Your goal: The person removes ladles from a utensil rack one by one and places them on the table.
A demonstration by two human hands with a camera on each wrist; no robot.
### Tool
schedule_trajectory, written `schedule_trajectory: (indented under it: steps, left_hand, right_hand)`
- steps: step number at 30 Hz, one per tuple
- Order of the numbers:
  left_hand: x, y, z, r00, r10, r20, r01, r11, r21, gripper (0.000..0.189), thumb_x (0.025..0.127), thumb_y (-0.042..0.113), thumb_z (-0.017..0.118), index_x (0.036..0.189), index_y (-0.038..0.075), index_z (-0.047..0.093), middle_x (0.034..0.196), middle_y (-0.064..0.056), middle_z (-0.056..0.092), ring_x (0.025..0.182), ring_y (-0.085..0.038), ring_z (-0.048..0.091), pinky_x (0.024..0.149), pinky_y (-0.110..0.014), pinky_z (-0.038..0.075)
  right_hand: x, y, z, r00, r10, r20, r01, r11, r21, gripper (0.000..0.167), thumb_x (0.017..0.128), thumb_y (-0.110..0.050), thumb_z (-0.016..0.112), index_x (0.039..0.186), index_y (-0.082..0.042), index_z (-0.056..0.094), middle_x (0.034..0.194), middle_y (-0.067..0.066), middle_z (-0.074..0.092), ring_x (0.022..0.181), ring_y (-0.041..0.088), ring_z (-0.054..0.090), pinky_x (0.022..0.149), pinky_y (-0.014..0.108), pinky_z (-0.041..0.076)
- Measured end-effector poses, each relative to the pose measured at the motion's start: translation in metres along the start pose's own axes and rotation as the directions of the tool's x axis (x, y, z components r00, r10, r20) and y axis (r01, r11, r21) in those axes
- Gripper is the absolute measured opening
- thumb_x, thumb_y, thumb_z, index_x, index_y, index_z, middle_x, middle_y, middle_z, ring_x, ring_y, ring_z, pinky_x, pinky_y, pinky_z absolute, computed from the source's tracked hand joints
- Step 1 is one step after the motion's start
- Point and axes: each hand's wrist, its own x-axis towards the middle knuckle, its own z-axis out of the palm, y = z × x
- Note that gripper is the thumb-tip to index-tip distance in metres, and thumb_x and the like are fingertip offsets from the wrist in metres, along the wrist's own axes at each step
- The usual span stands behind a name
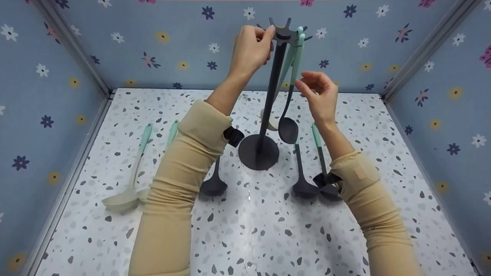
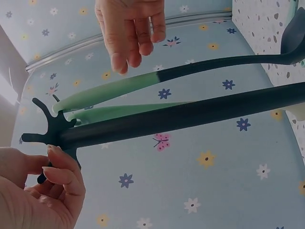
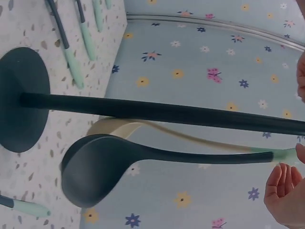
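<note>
A black utensil stand point(image 1: 274, 80) with a round base and a star of hooks on top stands on the table, leaning slightly in the head view. My left hand point(image 1: 251, 48) grips one of its hooks between thumb and curled fingers. From hooks on the right side hang a black ladle point(image 1: 288, 130) with a mint handle and, behind it, a beige ladle point(image 3: 112, 126), also mint-handled. Beside the black ladle's handle is my right hand point(image 1: 322, 96), fingers loosely bent and holding nothing; the left wrist view shows its fingertips point(image 2: 134, 59) just off the handle.
On the speckled table point(image 1: 249, 237), a beige ladle point(image 1: 121, 201) lies at left, a second beige utensil point(image 1: 144, 194) partly under my left sleeve. A black ladle point(image 1: 213, 186) lies near the base; two more black utensils lie at right. Flowered panels point(image 1: 134, 50) enclose the table.
</note>
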Motion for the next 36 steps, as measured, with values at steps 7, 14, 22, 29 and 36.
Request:
schedule_trajectory:
  steps: [7, 14, 22, 29, 36]
  left_hand:
    - [0.0, -0.005, 0.004, 0.999, 0.02, -0.027, -0.021, 0.998, -0.053, 0.033, 0.094, 0.02, 0.044, 0.066, 0.007, 0.054, 0.056, 0.0, 0.047, 0.047, -0.01, 0.044, 0.05, -0.021, 0.037]
    - [0.0, -0.006, 0.009, 0.999, 0.017, -0.046, -0.021, 0.996, -0.089, 0.033, 0.094, 0.019, 0.043, 0.066, 0.006, 0.051, 0.054, 0.001, 0.043, 0.046, -0.009, 0.039, 0.046, -0.02, 0.03]
    - [0.0, -0.004, 0.012, 0.999, -0.016, -0.046, 0.01, 0.992, -0.127, 0.032, 0.094, 0.019, 0.044, 0.066, 0.006, 0.05, 0.056, 0.0, 0.042, 0.048, -0.009, 0.039, 0.046, -0.02, 0.029]
    - [0.0, -0.004, 0.011, 0.999, -0.04, -0.037, 0.034, 0.987, -0.156, 0.031, 0.094, 0.02, 0.045, 0.066, 0.007, 0.05, 0.056, -0.001, 0.042, 0.047, -0.01, 0.038, 0.044, -0.019, 0.03]
    - [-0.001, -0.004, 0.011, 0.999, -0.018, -0.042, 0.01, 0.983, -0.186, 0.031, 0.094, 0.019, 0.045, 0.065, 0.008, 0.05, 0.056, -0.001, 0.042, 0.046, -0.01, 0.038, 0.044, -0.019, 0.03]
  right_hand:
    - [-0.011, 0.007, 0.004, 0.996, 0.083, 0.033, -0.08, 0.994, -0.072, 0.027, 0.075, 0.003, 0.067, 0.098, 0.013, 0.057, 0.095, 0.026, 0.058, 0.08, 0.024, 0.057, 0.068, 0.024, 0.047]
    - [-0.016, 0.026, 0.003, 0.987, 0.138, 0.077, -0.129, 0.985, -0.112, 0.029, 0.073, 0.004, 0.068, 0.098, 0.013, 0.058, 0.096, 0.023, 0.06, 0.081, 0.026, 0.06, 0.072, 0.029, 0.048]
    - [-0.019, 0.04, 0.002, 0.988, 0.12, 0.092, -0.109, 0.987, -0.116, 0.022, 0.073, 0.006, 0.068, 0.092, 0.014, 0.06, 0.089, 0.024, 0.061, 0.075, 0.018, 0.061, 0.071, 0.027, 0.048]
    - [-0.022, 0.045, 0.005, 0.992, 0.103, 0.073, -0.099, 0.994, -0.052, 0.017, 0.074, 0.009, 0.065, 0.089, 0.015, 0.06, 0.084, 0.023, 0.062, 0.071, 0.015, 0.062, 0.067, 0.025, 0.05]
    - [-0.023, 0.054, 0.007, 0.997, 0.08, 0.015, -0.08, 0.995, 0.057, 0.018, 0.073, 0.013, 0.064, 0.09, 0.018, 0.061, 0.083, 0.023, 0.064, 0.072, 0.019, 0.064, 0.066, 0.029, 0.051]
